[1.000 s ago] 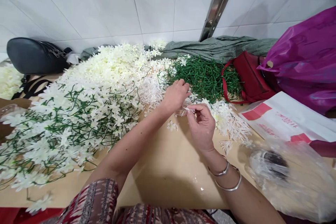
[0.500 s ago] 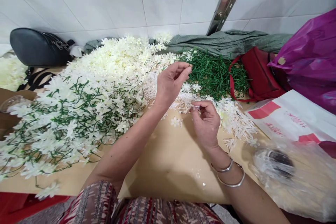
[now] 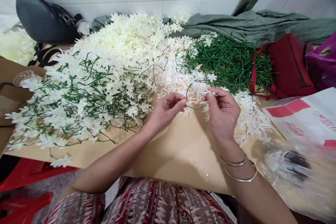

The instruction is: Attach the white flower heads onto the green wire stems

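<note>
Pinched in my left hand [image 3: 169, 112] is a thin green plastic flower stem [image 3: 195, 107], its branches sticking out up and to the right. My right hand [image 3: 224, 113] is closed, thumb against forefinger, on a small white stamen piece [image 3: 212, 93], close to the stem's right tip. Behind both hands lies a heap of white stamen pieces [image 3: 173, 77]. Green stems [image 3: 225, 64] are piled beyond my right hand. To the left spread white artificial flowers on green stems [image 3: 86, 101], with loose cream petals [image 3: 126, 38] heaped behind them.
A red bag [image 3: 290, 66] and a white-and-red paper bag [image 3: 309, 112] stand on the right, a clear plastic bag [image 3: 294, 171] nearer me. A black bag [image 3: 46, 21] is at back left. Grey-green cloth [image 3: 244, 24] runs along the tiled wall. Red stools [image 3: 34, 171] are below the table's left edge.
My left hand has come back from the green stem pile, bringing a stem toward my right hand. My right hand has risen slightly, still pinching. The view has tilted down.
</note>
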`<control>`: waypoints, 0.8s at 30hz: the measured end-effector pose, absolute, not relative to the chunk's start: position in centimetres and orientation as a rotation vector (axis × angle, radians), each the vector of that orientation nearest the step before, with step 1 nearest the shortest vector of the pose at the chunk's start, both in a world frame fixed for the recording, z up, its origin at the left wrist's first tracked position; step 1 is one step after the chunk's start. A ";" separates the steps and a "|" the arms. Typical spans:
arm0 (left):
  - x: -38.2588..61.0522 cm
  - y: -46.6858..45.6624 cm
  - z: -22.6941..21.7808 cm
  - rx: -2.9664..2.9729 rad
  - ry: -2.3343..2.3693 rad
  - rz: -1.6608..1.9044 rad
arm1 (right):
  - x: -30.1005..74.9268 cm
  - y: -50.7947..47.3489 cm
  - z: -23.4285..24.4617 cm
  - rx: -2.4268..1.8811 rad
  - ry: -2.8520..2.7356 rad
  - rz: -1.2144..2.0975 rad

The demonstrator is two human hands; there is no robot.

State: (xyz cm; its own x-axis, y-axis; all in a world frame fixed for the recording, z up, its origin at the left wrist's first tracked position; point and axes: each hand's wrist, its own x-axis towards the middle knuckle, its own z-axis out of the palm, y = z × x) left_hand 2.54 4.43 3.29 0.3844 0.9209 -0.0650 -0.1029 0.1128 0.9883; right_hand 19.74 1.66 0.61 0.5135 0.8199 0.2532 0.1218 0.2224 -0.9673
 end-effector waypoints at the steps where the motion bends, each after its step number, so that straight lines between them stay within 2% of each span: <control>1: 2.3 4.1 3.1 1.208 0.890 0.916 | 19.8 1.7 0.7 -1.269 -0.948 0.616; 10: 0.8 1.7 2.8 1.290 1.063 0.800 | 19.9 1.4 1.0 -1.078 -1.091 1.052; 24: 0.6 1.9 1.7 1.161 0.915 0.830 | 19.3 0.7 1.5 -1.214 -1.146 1.181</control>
